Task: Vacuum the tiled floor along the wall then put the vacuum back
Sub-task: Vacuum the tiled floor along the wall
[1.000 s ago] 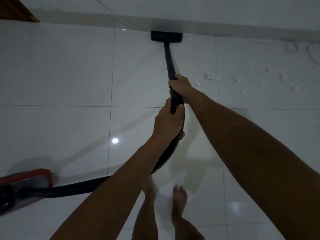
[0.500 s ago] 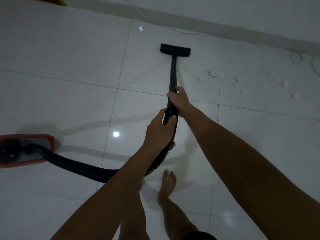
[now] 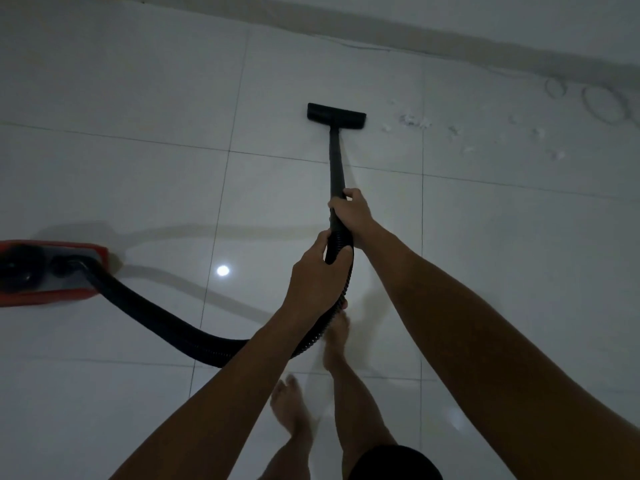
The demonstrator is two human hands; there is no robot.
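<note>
One floor nozzle (image 3: pixel 336 115) sits flat on the tiled floor (image 3: pixel 138 188), now well back from the wall (image 3: pixel 450 15) it was touching a second ago; the person has drawn it toward themselves over one stroke. That pull-back looks like the return half of a pass, so the sweeping is judged mid-way, not near its end. One black wand (image 3: pixel 336 168) runs from the nozzle to the hands. The right hand (image 3: pixel 351 213) is wrapped round the wand's lower end, fingers curled tight; the left hand (image 3: pixel 318 275) grips the ribbed hose (image 3: pixel 166 320) just behind it, thumb over the top. One hose curves left to one red vacuum body (image 3: pixel 52 271) at the frame's left edge. To the right of the nozzle lie several white scraps of debris (image 3: pixel 415 121), about eight small clumps, not yet picked up, so the next strokes should shift rightward. Two loops of thin cable (image 3: pixel 604 102) lie near the wall beyond them. Two bare feet stand below the hands.
</note>
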